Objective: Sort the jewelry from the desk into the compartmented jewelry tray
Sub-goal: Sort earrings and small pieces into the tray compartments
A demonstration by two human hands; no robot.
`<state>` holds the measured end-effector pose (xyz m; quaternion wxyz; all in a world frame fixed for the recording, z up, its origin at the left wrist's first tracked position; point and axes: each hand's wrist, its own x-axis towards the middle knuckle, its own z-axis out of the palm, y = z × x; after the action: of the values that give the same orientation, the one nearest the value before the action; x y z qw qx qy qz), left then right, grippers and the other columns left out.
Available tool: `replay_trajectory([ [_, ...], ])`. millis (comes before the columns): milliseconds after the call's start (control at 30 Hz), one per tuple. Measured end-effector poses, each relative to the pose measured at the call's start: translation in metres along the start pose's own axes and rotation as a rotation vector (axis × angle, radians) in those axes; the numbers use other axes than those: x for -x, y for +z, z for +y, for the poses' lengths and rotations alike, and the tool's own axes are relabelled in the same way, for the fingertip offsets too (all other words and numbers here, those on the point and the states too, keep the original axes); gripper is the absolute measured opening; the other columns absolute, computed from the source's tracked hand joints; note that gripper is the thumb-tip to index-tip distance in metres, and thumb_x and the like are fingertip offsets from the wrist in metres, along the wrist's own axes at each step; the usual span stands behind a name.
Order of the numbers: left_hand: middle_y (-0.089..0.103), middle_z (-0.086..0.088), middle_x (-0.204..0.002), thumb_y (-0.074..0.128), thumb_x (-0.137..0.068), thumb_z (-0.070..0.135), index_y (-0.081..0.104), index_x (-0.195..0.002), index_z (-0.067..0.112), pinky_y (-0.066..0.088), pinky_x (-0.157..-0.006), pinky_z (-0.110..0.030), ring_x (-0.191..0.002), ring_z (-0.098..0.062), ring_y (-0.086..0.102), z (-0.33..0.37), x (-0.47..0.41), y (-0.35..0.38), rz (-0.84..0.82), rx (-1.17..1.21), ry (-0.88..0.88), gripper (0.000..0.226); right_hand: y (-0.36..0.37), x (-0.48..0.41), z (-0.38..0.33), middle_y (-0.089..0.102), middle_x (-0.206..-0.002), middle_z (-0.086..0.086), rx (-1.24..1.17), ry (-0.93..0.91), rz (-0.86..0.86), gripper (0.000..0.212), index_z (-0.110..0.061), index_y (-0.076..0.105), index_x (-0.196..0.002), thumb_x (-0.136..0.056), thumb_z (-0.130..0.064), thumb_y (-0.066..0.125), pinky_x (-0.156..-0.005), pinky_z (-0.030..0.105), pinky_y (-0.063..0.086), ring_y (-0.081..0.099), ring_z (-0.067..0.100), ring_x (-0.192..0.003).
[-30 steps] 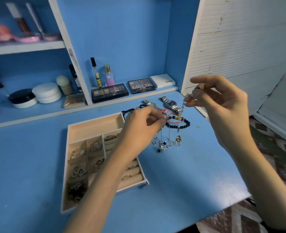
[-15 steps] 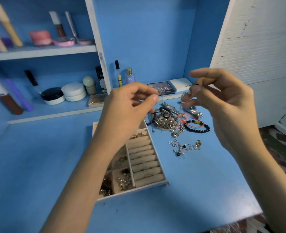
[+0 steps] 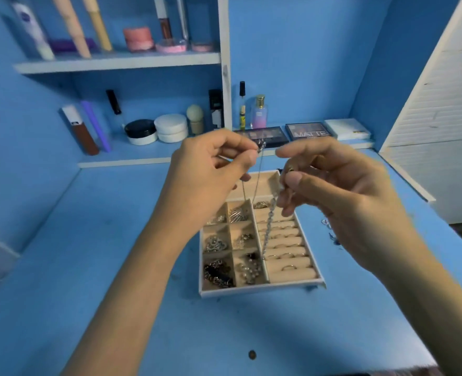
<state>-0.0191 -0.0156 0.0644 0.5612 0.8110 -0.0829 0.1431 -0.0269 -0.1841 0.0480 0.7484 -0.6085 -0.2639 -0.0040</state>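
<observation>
swinging chain (image 3: 268,229) across, now over tray (image 3: 262,287) at frame centre; our left hand (image 3: 211,169) and right hand (image 3: 333,191) each pinch it; lowering next.

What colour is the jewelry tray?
The jewelry tray is cream-beige inside with a white rim, shown best in the head view.

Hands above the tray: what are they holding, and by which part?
A necklace: left hand pinches one end, right hand the other; the middle dangles.
</observation>
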Motion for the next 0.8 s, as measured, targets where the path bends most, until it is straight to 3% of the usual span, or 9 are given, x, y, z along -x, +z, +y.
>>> replay_trajectory([
  [200,0.069,0.004,-0.073,0.064,-0.083,0.014,0.067,-0.082,0.023,0.048,-0.057,-0.021,-0.062,-0.009,0.065,-0.012,0.008,-0.007,-0.002,-0.017,-0.023,0.009,0.015,0.013,0.026,0.059,-0.071,0.011,0.115,0.128,-0.094,0.022,-0.015,0.068,-0.09,-0.077,-0.001,0.058,-0.056,0.026,0.05,0.059,0.02,-0.059],
  [433,0.07,-0.001,-0.076,0.064,-0.083,0.012,0.067,-0.082,0.02,0.05,-0.059,-0.022,-0.061,-0.009,0.066,-0.017,0.013,-0.012,-0.001,-0.006,-0.054,0.009,0.023,0.032,0.056,0.067,-0.076,-0.008,0.618,0.14,-0.146,0.026,-0.035,0.064,-0.082,-0.075,-0.009,0.061,-0.057,0.012,0.039,0.052,0.004,-0.06],
  [500,0.07,-0.002,-0.076,0.064,-0.083,0.011,0.067,-0.082,0.019,0.05,-0.058,-0.021,-0.062,-0.01,0.067,-0.017,0.013,-0.013,-0.002,0.002,-0.058,0.009,0.024,0.036,0.063,0.067,-0.074,-0.012,0.798,0.086,-0.168,0.028,-0.036,0.064,-0.088,-0.075,-0.011,0.06,-0.06,0.016,0.042,0.05,0.001,-0.064],
  [567,0.069,-0.003,-0.075,0.063,-0.084,0.01,0.067,-0.082,0.016,0.05,-0.056,-0.019,-0.063,-0.012,0.068,-0.018,0.014,-0.012,-0.018,0.012,-0.067,0.008,0.025,0.039,0.066,0.065,-0.071,-0.015,0.937,0.044,-0.18,0.027,-0.034,0.064,-0.094,-0.074,-0.016,0.057,-0.064,0.029,0.048,0.047,-0.001,-0.069],
  [633,0.068,-0.004,-0.074,0.063,-0.084,0.008,0.067,-0.083,0.012,0.05,-0.055,-0.018,-0.064,-0.013,0.069,-0.02,0.014,-0.01,-0.038,0.028,-0.081,0.006,0.024,0.039,0.064,0.064,-0.072,-0.016,0.949,0.028,-0.157,0.023,-0.033,0.065,-0.093,-0.076,-0.02,0.057,-0.064,0.029,0.047,0.047,-0.001,-0.07],
  [700,0.066,-0.003,-0.071,0.063,-0.084,0.007,0.067,-0.083,0.009,0.053,-0.059,-0.021,-0.065,-0.014,0.07,-0.022,0.016,-0.008,-0.055,0.041,-0.099,0.005,0.02,0.036,0.058,0.062,-0.071,-0.019,0.907,0.028,-0.106,0.019,-0.033,0.067,-0.09,-0.077,-0.023,0.056,-0.06,0.015,0.04,0.048,-0.001,-0.068],
  [800,0.067,0.0,-0.068,0.064,-0.084,0.007,0.067,-0.079,0.013,0.057,-0.066,-0.029,-0.068,-0.015,0.071,-0.028,0.018,-0.005,-0.06,0.04,-0.123,0.008,0.009,0.029,0.052,0.06,-0.066,-0.017,0.83,0.049,-0.024,0.016,-0.031,0.069,-0.085,-0.078,-0.022,0.058,-0.056,0.01,0.036,0.051,0.004,-0.063],
])
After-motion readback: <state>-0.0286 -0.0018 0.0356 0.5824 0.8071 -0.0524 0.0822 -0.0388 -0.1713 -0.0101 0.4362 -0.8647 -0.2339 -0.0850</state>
